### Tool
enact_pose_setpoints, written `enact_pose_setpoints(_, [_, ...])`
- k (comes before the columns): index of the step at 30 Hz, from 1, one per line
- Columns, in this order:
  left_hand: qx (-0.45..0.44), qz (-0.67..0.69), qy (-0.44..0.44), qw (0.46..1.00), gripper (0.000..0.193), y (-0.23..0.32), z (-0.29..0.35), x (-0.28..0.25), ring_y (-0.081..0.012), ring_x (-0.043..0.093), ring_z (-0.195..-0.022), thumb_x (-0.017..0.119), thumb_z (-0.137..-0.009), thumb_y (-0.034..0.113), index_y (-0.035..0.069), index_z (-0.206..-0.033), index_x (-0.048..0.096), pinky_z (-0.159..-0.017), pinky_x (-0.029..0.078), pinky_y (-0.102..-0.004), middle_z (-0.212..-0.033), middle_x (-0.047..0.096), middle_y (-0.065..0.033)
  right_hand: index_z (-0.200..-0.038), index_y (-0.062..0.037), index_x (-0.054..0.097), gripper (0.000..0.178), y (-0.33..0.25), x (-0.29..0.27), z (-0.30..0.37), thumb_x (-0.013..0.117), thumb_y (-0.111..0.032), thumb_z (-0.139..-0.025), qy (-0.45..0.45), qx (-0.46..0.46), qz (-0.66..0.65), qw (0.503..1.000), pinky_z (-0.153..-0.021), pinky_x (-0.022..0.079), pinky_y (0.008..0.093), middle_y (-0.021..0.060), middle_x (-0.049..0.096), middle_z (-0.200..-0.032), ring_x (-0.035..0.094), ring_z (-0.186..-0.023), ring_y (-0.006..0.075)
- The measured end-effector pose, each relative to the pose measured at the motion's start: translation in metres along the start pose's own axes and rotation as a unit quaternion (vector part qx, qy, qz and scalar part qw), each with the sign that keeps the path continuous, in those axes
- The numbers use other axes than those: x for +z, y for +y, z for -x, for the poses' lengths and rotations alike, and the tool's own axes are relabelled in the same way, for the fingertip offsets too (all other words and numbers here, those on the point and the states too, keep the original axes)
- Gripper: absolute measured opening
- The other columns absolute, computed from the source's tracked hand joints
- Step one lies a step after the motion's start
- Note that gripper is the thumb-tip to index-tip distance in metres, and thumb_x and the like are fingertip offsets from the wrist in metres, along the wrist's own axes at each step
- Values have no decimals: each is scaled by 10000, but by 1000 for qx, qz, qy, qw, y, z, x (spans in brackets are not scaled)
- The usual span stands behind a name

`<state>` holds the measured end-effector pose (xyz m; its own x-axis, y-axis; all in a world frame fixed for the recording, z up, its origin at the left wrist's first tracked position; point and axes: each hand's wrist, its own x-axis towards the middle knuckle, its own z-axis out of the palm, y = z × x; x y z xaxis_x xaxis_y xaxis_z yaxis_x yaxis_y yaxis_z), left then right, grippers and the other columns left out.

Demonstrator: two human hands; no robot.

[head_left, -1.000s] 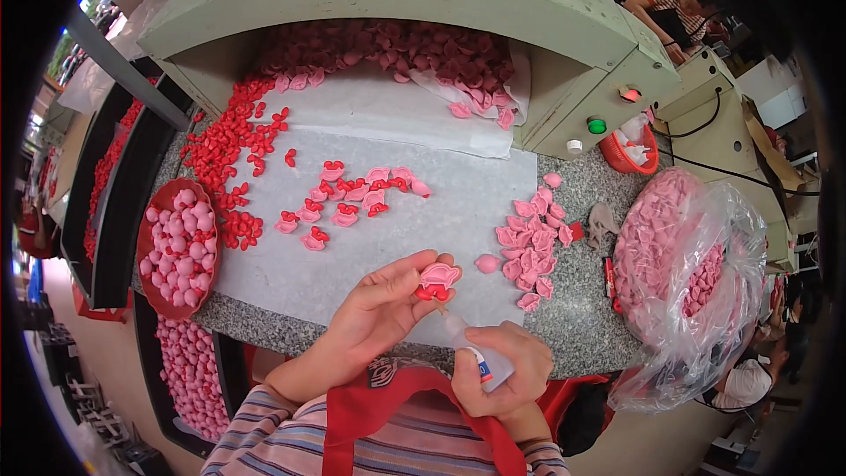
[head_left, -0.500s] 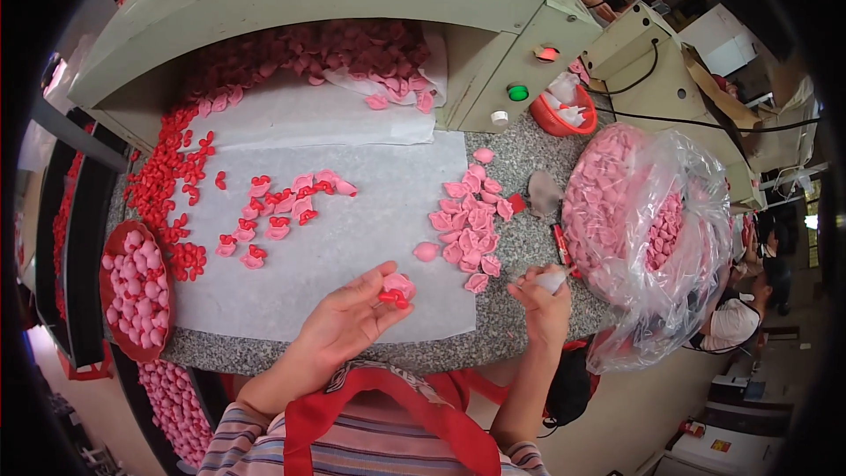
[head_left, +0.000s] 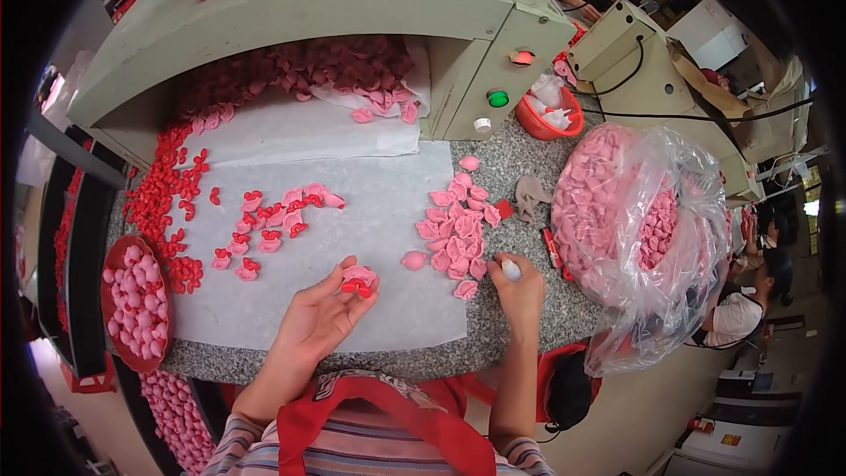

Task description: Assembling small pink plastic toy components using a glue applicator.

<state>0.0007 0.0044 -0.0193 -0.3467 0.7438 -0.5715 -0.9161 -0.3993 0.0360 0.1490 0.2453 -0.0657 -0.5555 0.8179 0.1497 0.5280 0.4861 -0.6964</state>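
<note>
My left hand (head_left: 318, 313) is closed, pinching a small pink shell-shaped piece (head_left: 359, 274) above the front of the white sheet. A red bow-shaped piece (head_left: 356, 288) sits against its lower side, by my fingertips. To the right, my right hand (head_left: 520, 293) is closed round a small whitish bottle-like thing (head_left: 511, 271), mostly hidden by the fingers. Just beyond that hand lies a loose pile of pink shell pieces (head_left: 458, 236). Left of the pile, several pink pieces with red bows (head_left: 272, 241) lie on the white sheet (head_left: 361, 211).
A pale green machine (head_left: 317, 9) arches over heaped pink pieces at the back. Loose red bows (head_left: 181, 185) and a red basket (head_left: 152, 361) of pink balls flank the left. Rightward are a grey cloth (head_left: 530, 197), red basket (head_left: 553, 128) and large clear bag (head_left: 608, 203).
The view has shifted slightly. My left hand has moved left with the pink piece, turning it so the red bow faces up more. The grey cloth looks more crumpled.
</note>
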Motion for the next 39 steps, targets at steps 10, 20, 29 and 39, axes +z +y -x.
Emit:
enact_pose_setpoints(10, [46,23,-27,998,314,18,1,-9,-301,457,-1075,513,-853,121,37,-1141,422,-943,400,-382,-1074,474,-153,-809,-36,644,152,-58,15,24,674,-47,-660,-67,-62,-122,988,-590,476,256,110,624,-820,608,-678,212])
enact_pose_setpoints(20, [106,41,-29,993,341,39,10,-19,-304,450,-1091,494,-862,119,32,-1179,401,-956,392,-387,-1088,472,-152,-860,-72,635,288,-69,51,60,683,27,-594,-160,-257,-109,947,-666,510,296,72,620,-889,618,-771,228])
enact_pose_setpoints(29, [71,-28,-63,995,415,22,16,-8,-268,481,-1071,481,-875,159,-10,-1233,353,-929,411,-362,-1134,477,-159,-878,-42,636,308,-93,42,43,683,56,-591,-234,-226,-120,938,-655,488,257,85,610,-909,593,-735,170])
enact_pose_setpoints(39, [156,-197,-99,963,311,-4,30,11,-185,514,-1039,479,-874,101,-34,-1154,482,-898,418,-305,-1116,540,-125,-901,-4,628,305,-151,20,61,709,44,-611,-119,-225,-255,933,-617,484,249,120,575,-891,560,-800,188])
